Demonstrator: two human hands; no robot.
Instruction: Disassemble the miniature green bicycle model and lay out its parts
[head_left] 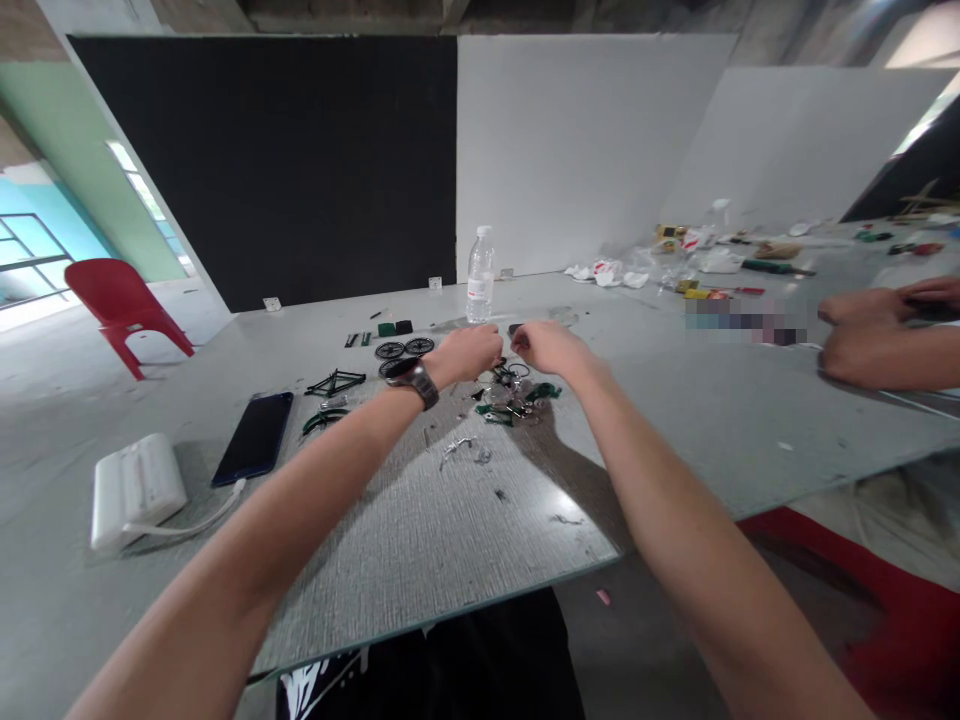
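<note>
Side by side above a pile of small green, black and silver parts (499, 410), my two hands are reaching over the table. The fingers of my left hand (471, 350) are curled together, and whatever they pinch is hidden. My right hand (553, 346) is also closed; a small dark piece (514, 328) shows by its fingertips, too small to name. Left of the pile lie several black spoked toy wheels (418, 346), partly behind my left wrist. A dark toy bicycle frame (336, 382) and curved green parts (324, 420) rest nearby. Silver bits (456, 450) lie in front of the pile.
A water bottle (481, 280) stands behind my hands. On the left are a phone (255, 437) and a white power bank (139, 490) with a cable. Green and black blocks (394, 328) sit farther back. At right, another person's hands (885, 340) work near plastic wrappers (664, 270).
</note>
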